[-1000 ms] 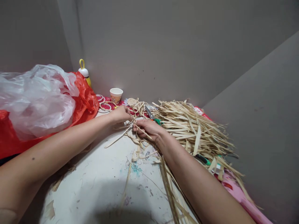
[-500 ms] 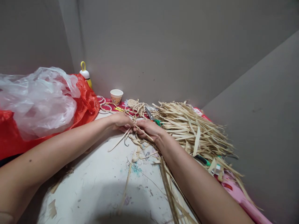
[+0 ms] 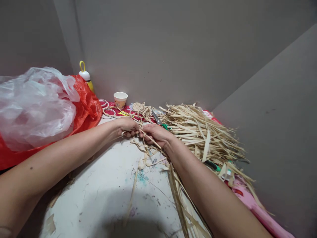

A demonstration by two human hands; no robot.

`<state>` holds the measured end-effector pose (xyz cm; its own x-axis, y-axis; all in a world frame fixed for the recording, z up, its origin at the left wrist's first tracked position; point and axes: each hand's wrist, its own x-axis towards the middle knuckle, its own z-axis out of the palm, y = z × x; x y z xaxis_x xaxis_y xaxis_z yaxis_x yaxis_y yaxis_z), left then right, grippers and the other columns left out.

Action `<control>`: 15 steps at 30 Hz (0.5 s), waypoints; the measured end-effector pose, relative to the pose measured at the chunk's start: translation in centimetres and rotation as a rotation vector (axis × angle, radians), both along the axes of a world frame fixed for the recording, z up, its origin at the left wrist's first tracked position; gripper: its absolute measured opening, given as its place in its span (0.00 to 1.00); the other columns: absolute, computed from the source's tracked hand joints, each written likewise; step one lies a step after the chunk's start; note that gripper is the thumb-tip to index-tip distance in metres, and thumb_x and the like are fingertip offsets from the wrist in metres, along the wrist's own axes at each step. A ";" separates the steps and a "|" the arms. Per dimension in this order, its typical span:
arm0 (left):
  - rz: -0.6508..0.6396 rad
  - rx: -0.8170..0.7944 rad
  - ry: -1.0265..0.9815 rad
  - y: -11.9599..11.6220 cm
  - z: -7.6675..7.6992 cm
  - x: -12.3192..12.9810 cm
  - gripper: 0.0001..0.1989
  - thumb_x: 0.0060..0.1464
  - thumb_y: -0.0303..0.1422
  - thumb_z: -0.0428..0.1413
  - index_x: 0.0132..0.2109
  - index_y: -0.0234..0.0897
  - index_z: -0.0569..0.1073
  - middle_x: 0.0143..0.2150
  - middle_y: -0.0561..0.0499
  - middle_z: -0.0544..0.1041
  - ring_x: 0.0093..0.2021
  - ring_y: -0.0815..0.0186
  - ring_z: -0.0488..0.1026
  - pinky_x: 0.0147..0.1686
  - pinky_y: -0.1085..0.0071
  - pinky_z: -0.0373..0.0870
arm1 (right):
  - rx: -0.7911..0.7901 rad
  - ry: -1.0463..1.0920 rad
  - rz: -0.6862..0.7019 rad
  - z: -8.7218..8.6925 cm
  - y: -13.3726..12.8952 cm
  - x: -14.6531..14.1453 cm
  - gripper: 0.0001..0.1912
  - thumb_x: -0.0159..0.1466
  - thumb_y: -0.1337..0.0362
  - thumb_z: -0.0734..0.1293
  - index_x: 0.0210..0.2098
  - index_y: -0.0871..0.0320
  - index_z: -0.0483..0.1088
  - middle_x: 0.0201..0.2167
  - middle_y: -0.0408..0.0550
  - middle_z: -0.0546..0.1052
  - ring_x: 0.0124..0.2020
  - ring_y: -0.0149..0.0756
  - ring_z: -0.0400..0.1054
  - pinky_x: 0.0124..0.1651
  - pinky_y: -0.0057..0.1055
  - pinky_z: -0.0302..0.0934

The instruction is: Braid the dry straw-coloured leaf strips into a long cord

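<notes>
Both hands meet over the far part of the white table (image 3: 106, 185). My left hand (image 3: 127, 127) is closed on thin dried straw strips, one end curling out below its fingers. Beside it, my right hand (image 3: 157, 134) pinches a straw strip (image 3: 152, 140) that slants down across its fingers. Just behind the fingertips lies a braided straw cord (image 3: 114, 108), which runs back to the left. A coiled, woven straw piece (image 3: 138, 106) sits beyond the hands. Scissors with green handles (image 3: 158, 119) lie just past my right hand. The fingertips partly hide the strips where they cross.
A big heap of dried straw strips (image 3: 198, 132) lies on the right. Red and clear plastic bags (image 3: 37, 109) bulge at the left. A paper cup (image 3: 120, 100) and a yellow-and-white bottle (image 3: 85, 76) stand near the grey wall (image 3: 173, 49). Loose strips (image 3: 177, 198) trail toward me.
The strips that hung loose below my left hand are now gathered closer to its fingers. My hands stay together. The whole view has shifted slightly.
</notes>
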<state>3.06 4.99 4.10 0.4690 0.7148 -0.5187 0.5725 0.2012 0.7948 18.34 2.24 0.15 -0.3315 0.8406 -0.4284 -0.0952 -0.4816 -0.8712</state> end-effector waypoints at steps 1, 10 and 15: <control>-0.023 -0.018 -0.019 0.0 0.0 0.0 0.11 0.49 0.25 0.51 0.24 0.32 0.76 0.18 0.55 0.65 0.16 0.78 0.57 0.18 0.78 0.55 | -0.002 -0.005 0.001 0.0 0.0 0.0 0.04 0.55 0.71 0.65 0.25 0.64 0.65 0.16 0.41 0.69 0.10 0.17 0.47 0.11 0.15 0.38; 0.037 0.193 0.148 -0.1 -0.9 0.5 0.12 0.45 0.29 0.54 0.17 0.36 0.64 0.11 0.56 0.57 0.13 0.74 0.51 0.16 0.72 0.44 | -0.005 -0.072 0.014 -0.2 -0.1 -0.1 0.04 0.56 0.70 0.64 0.25 0.63 0.64 0.15 0.42 0.69 0.09 0.18 0.48 0.10 0.16 0.39; 0.031 0.148 0.122 0.1 -1.5 0.4 0.12 0.47 0.34 0.53 0.19 0.37 0.63 0.13 0.57 0.54 0.13 0.74 0.49 0.16 0.72 0.44 | 0.014 -0.123 0.015 -0.1 -0.2 -0.3 0.06 0.57 0.70 0.63 0.24 0.62 0.63 0.15 0.42 0.69 0.09 0.18 0.49 0.10 0.16 0.39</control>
<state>3.49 5.13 2.62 0.3855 0.8005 -0.4589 0.6621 0.1064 0.7418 18.08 2.03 0.06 -0.2900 0.8421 -0.4548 0.0204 -0.4697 -0.8826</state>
